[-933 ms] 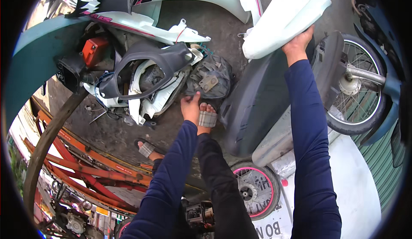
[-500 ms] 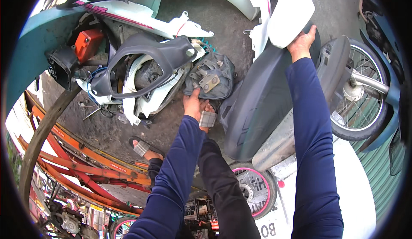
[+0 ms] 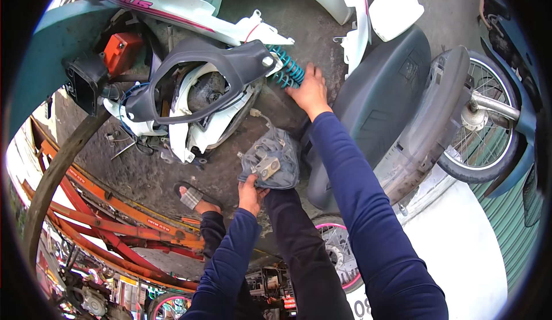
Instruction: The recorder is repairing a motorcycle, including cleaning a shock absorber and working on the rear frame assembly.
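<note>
A dusty dark-grey, lumpy part with a light metal bracket (image 3: 276,160) is lifted toward my legs. My left hand (image 3: 250,198) is closed on its near edge, thumb on top. Two teal coil-spring shock absorbers (image 3: 287,67) lie on the ground. My right hand (image 3: 312,92) has its thumb and fingers round their near ends. The black motorbike seat (image 3: 379,107) rests just right of that hand. Left of the shock absorbers is a dark-grey handlebar cover (image 3: 198,55), lying over white plastic panels (image 3: 183,124).
White fairing panels (image 3: 397,12) lie along the far side. An orange-red box (image 3: 122,52) sits at the left, by a bent wooden pole (image 3: 69,159). Orange-red metal frames (image 3: 121,228) stand at lower left. At right is a spoked wheel (image 3: 483,113) beside a long grey mudguard (image 3: 428,130).
My right hand has left the white panel and seat and come leftward to the shock absorbers. My left hand has drawn the grey part nearer to me, uncovering more of the teal springs.
</note>
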Demonstrator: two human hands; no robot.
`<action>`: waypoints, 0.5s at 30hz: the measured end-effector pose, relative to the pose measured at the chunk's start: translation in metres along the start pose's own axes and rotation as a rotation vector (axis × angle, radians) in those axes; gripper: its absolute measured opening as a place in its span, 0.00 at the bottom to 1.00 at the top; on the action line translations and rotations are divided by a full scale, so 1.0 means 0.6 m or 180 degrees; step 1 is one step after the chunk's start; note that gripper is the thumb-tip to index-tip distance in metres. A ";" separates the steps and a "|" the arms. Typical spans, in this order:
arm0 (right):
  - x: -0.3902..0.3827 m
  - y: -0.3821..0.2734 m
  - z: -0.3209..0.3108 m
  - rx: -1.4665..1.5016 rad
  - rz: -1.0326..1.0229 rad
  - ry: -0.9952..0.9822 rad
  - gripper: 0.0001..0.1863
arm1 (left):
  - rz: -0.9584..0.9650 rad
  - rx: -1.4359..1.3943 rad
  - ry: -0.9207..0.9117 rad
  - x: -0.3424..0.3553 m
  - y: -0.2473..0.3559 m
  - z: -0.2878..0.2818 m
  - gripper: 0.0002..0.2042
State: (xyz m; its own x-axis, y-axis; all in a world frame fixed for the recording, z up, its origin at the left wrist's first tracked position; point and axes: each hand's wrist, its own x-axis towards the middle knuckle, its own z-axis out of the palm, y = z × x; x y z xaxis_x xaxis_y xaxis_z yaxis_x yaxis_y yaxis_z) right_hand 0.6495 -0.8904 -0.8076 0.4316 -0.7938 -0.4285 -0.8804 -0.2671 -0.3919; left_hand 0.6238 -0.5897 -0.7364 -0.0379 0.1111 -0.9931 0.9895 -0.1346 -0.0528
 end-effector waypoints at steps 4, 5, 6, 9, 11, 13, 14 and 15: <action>-0.003 0.017 0.065 -0.1158 0.0491 -0.0598 0.48 | -0.0020 -0.0128 0.0129 0.005 -0.010 -0.059 0.19; -0.005 0.019 0.070 -0.1344 0.0488 -0.0671 0.49 | -0.0068 -0.0187 0.0297 0.010 -0.009 -0.073 0.19; -0.007 0.021 0.072 -0.1334 0.0414 -0.0586 0.48 | -0.0053 -0.0264 0.0397 0.018 -0.007 -0.085 0.19; -0.019 0.013 0.078 -0.0963 0.0561 -0.0843 0.45 | 0.0242 -0.0055 0.0415 0.049 0.004 -0.121 0.19; -0.029 0.006 0.082 -0.0849 0.0527 -0.0721 0.44 | 0.0375 0.0008 0.0311 0.074 0.012 -0.141 0.19; -0.051 0.000 0.079 -0.0693 0.0550 -0.0750 0.43 | 0.0437 0.0205 0.0548 0.090 0.018 -0.161 0.20; -0.061 -0.004 0.075 -0.0603 0.0533 -0.0754 0.43 | 0.0438 0.0300 0.0579 0.097 0.022 -0.168 0.21; -0.075 -0.009 0.069 -0.0493 0.0530 -0.0757 0.43 | 0.0485 0.0302 0.0456 0.102 0.026 -0.173 0.21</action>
State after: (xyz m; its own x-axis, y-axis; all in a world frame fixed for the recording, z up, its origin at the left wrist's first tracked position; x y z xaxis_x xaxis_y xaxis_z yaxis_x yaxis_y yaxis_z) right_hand 0.6426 -0.8306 -0.8199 0.2970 -0.6886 -0.6616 -0.9543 -0.2389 -0.1798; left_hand 0.6516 -0.4827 -0.7872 0.1379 0.2204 -0.9656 0.9645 -0.2518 0.0803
